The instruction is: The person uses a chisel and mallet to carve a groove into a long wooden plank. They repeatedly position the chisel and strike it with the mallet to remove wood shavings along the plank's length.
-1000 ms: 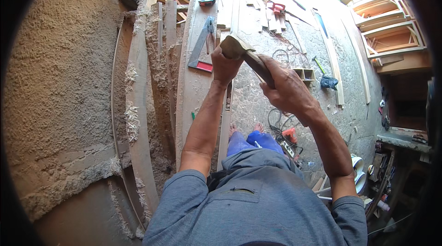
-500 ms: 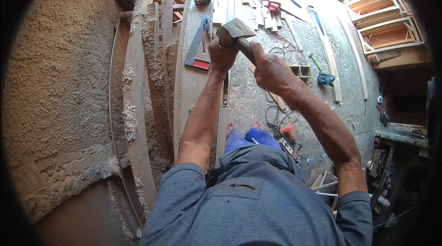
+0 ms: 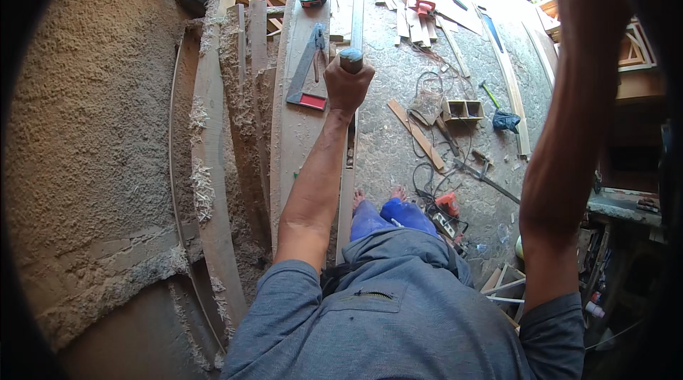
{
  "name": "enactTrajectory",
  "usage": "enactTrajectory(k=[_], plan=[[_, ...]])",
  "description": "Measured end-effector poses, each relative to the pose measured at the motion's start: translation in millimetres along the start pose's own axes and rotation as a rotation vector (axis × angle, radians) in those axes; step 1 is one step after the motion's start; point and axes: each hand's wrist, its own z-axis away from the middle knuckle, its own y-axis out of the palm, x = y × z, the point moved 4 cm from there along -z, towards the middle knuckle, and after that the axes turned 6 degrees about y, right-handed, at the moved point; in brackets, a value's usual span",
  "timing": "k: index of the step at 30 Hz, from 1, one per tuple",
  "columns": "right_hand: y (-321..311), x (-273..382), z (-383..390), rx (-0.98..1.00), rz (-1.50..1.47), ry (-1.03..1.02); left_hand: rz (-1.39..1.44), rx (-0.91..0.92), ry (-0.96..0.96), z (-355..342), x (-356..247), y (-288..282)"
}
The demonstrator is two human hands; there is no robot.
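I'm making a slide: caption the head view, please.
Left hand gripping a round-ended handle near a carpenter's square, right arm raised.

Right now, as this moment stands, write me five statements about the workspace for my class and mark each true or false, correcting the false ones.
1. The left hand grips a round-ended tool. True.
2. The pliers lie on the floor. False: they lie over on the plank.
3. The tape measure sits farther up the picture than the pliers. True.
4. The right arm hangs beside the knees. False: it is raised to the picture's top edge.
5. The green-handled tool lies right of the box with two openings. True.
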Motion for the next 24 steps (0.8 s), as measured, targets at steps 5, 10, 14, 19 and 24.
enactTrajectory(k=[5,10,14,19,24], plan=[[49.5,-85.6,226.6,1.398,0.477,0.374,0.027,-0.042,-0.061,23.4,-18.2,-11.8],[7.8,-68.3,186.8,1.138,0.077,0.473,-0.038,-0.025,-0.049,11.1,4.7,-12.1],[-21.1,-16.0,75.5,0.602,0.011,0.329,-0.043,-0.028,-0.131,12.5,3.3,-16.4],[26.9,-45.8,118.2,0.436,0.077,0.158,-0.064,0.002,-0.014,2.4,2.1,-10.1],[19.9,-96.6,242.5,1.329,0.155,0.788,-0.025,-0.057,-0.055,51.8,-27.4,-24.7]])
